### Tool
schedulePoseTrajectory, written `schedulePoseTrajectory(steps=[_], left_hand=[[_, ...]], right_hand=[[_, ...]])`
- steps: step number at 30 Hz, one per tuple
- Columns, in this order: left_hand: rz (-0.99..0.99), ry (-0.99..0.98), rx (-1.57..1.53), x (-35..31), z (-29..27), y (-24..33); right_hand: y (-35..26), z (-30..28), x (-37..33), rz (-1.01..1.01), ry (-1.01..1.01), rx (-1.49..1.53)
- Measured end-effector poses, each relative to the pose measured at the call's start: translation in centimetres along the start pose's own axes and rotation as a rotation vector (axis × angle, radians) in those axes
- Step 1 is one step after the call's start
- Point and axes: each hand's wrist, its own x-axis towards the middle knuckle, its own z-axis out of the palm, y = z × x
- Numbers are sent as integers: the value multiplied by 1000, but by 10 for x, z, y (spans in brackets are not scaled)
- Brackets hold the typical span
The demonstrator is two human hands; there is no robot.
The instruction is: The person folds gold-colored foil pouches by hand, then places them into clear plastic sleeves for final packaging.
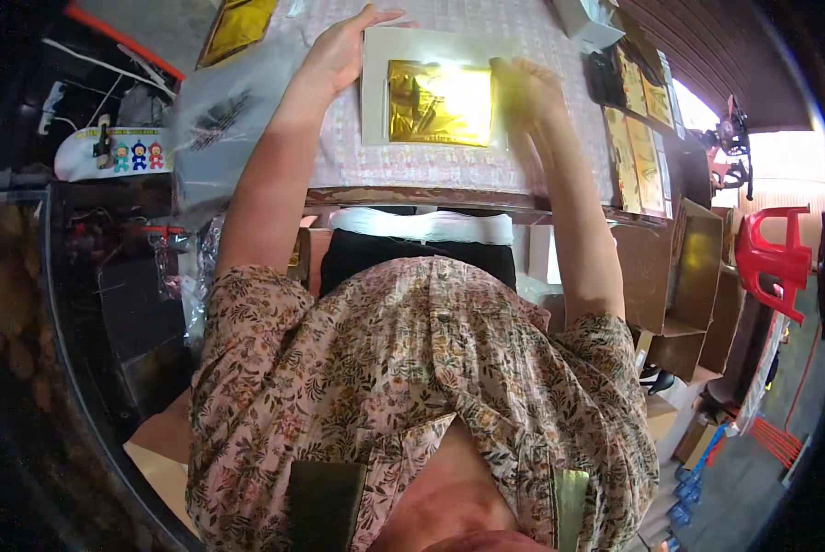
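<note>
A pale flat board [375, 101] lies on the table in front of me, with a shiny gold foil sheet [440, 103] on it that throws back a bright glare. My left hand [343, 53] grips the board at its left edge, one finger stretched past the upper corner. At the right side of the foil, my right hand [534, 90] is bent inward and smeared by motion. Whether its fingers pinch the foil's edge or only touch there does not show.
A patterned cover under clear plastic spreads over the table [559, 166]. Another gold foil piece [236, 29] lies at far left. Gold-and-white cards [635, 166] line the right edge, below a white box [589, 23]. Open cardboard boxes [693, 267] and a red plastic stool [776, 262] stand right.
</note>
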Motion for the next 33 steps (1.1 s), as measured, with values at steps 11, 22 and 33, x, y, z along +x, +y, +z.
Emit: schedulePoseTrajectory(steps=[11, 22, 33], left_hand=[[96, -41, -31, -27, 36, 13], [295, -19, 150, -44, 63, 8], [276, -113, 69, -52, 54, 15]], right_hand=[[-40, 0, 8, -154, -89, 14], [-71, 17, -29, -966, 226, -730], [-86, -36, -8, -100, -246, -339]])
